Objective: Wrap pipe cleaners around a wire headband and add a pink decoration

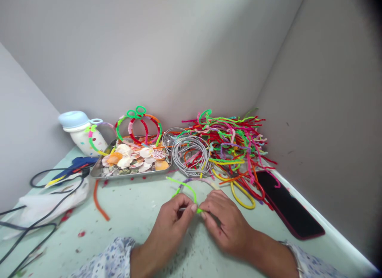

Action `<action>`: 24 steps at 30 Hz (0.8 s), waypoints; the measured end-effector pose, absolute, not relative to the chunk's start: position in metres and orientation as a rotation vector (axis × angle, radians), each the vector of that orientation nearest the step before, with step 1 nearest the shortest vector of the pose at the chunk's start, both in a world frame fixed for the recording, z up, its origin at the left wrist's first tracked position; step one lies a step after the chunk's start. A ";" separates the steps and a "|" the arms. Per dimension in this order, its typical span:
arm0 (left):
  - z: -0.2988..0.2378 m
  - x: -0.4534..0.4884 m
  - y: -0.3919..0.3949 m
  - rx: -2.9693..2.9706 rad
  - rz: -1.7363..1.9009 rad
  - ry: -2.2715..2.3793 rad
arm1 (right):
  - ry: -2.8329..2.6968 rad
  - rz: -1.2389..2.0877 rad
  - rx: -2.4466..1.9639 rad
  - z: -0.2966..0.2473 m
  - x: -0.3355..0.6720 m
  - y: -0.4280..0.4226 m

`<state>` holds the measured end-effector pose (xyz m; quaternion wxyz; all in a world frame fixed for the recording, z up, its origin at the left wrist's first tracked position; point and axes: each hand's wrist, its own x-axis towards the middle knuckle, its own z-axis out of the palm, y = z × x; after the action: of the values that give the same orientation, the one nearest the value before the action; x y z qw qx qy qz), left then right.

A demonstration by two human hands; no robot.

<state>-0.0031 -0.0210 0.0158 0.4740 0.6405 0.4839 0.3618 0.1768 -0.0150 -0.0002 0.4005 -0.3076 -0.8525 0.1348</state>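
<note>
Green pipe cleaner [185, 185] pinched between left hand [172, 226] and right hand [224, 226].

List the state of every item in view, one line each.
Left hand: fingers pinching a green pipe cleaner
Right hand: pinching the same pipe cleaner near its end
Phone: lying flat, screen dark
Glue gun: lying on its side
White jar: blue lid on
Metal tray: filled with seashells
Silver wire: coiled in loops
Orange pipe cleaner: lying loose
</note>
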 end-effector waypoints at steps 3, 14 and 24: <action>0.019 -0.002 -0.020 1.542 0.850 1.201 | -2.170 0.323 -0.757 0.001 0.176 -0.016; 0.015 -0.004 -0.022 1.572 0.900 1.155 | -2.130 0.358 -0.792 -0.004 0.178 -0.014; 0.013 -0.006 -0.026 1.961 1.117 1.072 | -2.090 0.385 -0.847 -0.001 0.178 -0.015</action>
<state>-0.0056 -0.0255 0.0128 0.3158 0.7447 0.4072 0.4241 0.1782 -0.0151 -0.0012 0.4143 -0.3370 -0.8315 0.1531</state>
